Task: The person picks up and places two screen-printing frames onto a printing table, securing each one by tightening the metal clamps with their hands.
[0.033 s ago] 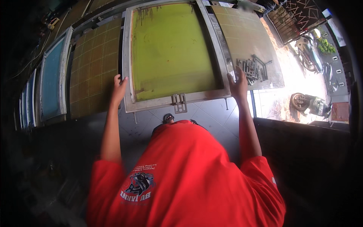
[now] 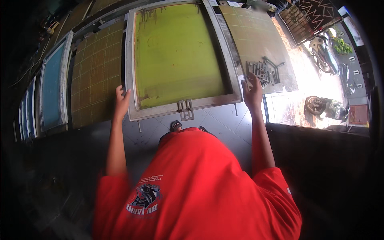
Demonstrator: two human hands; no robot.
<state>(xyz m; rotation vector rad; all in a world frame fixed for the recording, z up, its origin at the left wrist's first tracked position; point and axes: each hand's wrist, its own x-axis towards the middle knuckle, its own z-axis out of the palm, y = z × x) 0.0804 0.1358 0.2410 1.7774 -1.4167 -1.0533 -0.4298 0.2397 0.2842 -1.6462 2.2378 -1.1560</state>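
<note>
A wooden or metal screen frame (image 2: 131, 64) with yellow-green mesh (image 2: 176, 60) lies before me, a slotted metal bracket (image 2: 186, 110) on its near edge. My left hand (image 2: 122, 102) is just left of the frame's near corner, fingers apart and holding nothing. My right hand (image 2: 253, 92) is at the frame's right edge, fingers loosely bent and apart; whether it touches the edge I cannot tell. A cluster of dark metal parts (image 2: 262, 70) lies just beyond it on the right board (image 2: 256, 32).
A gridded board (image 2: 96, 68) and blue screens (image 2: 54, 80) stand at left. My red shirt (image 2: 200, 180) and sandalled foot (image 2: 175, 125) are below, over floor tiles (image 2: 208, 116). Motorcycles (image 2: 324, 108) and a green plant (image 2: 342, 46) are in the bright area at right.
The screen and boards appear slightly further left in the view. My left hand has moved a little down and left; my right hand has shifted slightly.
</note>
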